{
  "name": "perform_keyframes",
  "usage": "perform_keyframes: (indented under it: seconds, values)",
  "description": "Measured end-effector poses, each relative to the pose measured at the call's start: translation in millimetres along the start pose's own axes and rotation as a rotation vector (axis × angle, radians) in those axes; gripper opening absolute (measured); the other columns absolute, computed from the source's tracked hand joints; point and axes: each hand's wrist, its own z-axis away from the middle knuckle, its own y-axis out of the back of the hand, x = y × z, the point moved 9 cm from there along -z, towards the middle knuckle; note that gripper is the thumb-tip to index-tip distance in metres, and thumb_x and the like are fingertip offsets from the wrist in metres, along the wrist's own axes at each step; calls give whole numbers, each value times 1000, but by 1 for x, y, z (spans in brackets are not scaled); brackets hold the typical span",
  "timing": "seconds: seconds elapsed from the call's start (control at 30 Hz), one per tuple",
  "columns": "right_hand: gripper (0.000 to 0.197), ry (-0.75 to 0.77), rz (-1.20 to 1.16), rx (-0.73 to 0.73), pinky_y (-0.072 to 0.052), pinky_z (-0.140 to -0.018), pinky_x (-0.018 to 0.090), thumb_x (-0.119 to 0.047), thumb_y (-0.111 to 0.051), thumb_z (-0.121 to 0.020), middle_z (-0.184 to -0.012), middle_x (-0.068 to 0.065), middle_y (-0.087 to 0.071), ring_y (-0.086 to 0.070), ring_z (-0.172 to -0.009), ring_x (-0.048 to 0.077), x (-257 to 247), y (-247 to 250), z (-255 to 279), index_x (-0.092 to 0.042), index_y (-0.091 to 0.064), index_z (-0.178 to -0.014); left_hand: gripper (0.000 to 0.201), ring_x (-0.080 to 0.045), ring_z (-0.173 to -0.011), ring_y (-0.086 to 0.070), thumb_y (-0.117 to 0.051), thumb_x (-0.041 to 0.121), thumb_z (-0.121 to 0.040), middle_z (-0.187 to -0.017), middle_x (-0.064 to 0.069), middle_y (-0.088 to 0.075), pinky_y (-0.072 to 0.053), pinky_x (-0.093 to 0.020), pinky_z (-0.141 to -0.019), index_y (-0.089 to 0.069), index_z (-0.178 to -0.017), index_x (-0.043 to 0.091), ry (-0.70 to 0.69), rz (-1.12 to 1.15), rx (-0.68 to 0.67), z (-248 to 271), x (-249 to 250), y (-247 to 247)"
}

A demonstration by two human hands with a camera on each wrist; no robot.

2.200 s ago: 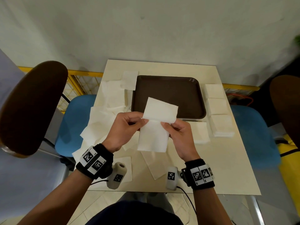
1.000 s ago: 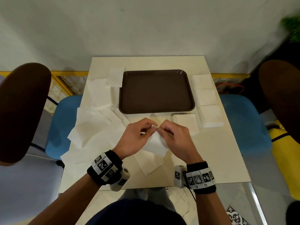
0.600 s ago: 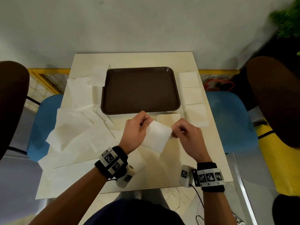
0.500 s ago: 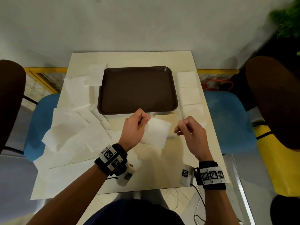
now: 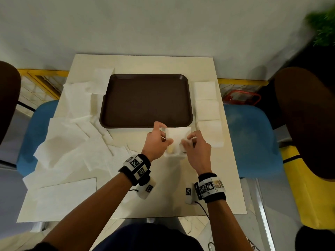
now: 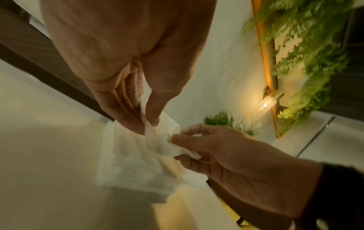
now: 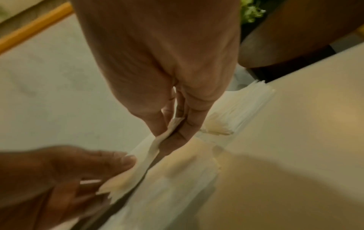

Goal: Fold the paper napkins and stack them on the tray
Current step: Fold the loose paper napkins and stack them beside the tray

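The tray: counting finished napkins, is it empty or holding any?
Empty: the brown tray shows bare; folded napkin stacks sit beside it.

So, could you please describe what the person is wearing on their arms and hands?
Both hands, left hand and right hand, are bare, without sleeves. Each wrist carries a black strap with white square-code tags and a whitish camera pod; a thin black cable trails from the right one.

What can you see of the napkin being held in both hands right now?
The napkin is thin white paper, folded to a small rectangle, slightly crumpled at its near edge. The left hand pinches its left side and the right hand its right. It sits low over a stack of folded napkins, just in front of the brown tray.
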Motion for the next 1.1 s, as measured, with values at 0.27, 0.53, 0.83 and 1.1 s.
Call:
perform_keyframes:
  seconds: [0.27,0.53,0.83,1.1]
  values:
    - [26,36,378,-29,-53,-89,35,-20,-65,-104,-121,8,-58,-62,-104,28,8,-31,-6,-17,-59,-129,27,-24,-97,-63,-75,14,-97,-123,-6,-53,-57,-36,-96,-63,-121,18,-88,-346,-23,-14,-9,-21]
    - [31,139,531,141,-56,-94,43,-27,-76,-96,-130,12,-54,-55,-116,34,-28,-33,20,-17,-67,-124,26,-14,-101,-58,-73,25,-100,-121,2,-56,-51,-26,-90,-69,-125,19,-220,-405,-50,9,-7,11]
    - [19,115,316,-94,-57,-86,34,-36,-63,-106,-114,-4,-65,-64,-97,15,-62,-104,96,-27,-60,-121,7,-6,-86,-61,-73,19,-98,-99,9,-66,-57,-27,-80,-71,-104,23,-323,-470,16,91,-70,119]
    - [50,69,685,-255,-54,-86,39,-54,-60,-104,-127,3,-63,-65,-112,27,-50,-167,148,-17,-51,-136,45,-17,-129,-46,-74,45,-96,-143,3,-52,-46,-28,-110,-62,-134,25,-366,-681,-266,139,-140,124]
